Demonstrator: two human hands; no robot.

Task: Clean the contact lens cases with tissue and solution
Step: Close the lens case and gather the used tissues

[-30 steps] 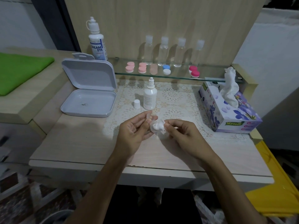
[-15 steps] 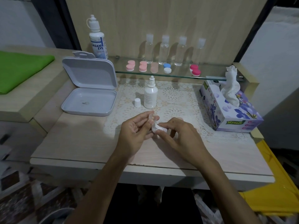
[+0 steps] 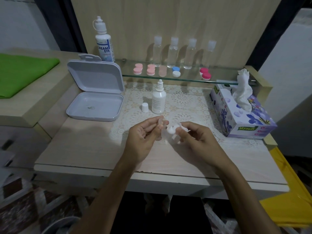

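- Left hand (image 3: pixel 143 135) pinched a clear lens case (image 3: pixel 160 123); right hand (image 3: pixel 194 138) gripped crumpled tissue (image 3: pixel 172 130)
- Held above bare near table edge (image 3: pixel 118 173); tissue box (image 3: pixel 241 115) right

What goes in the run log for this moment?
stage: wiping case | left hand: holds lens case | right hand: pinches tissue wad | solution bottle: uncapped, upright
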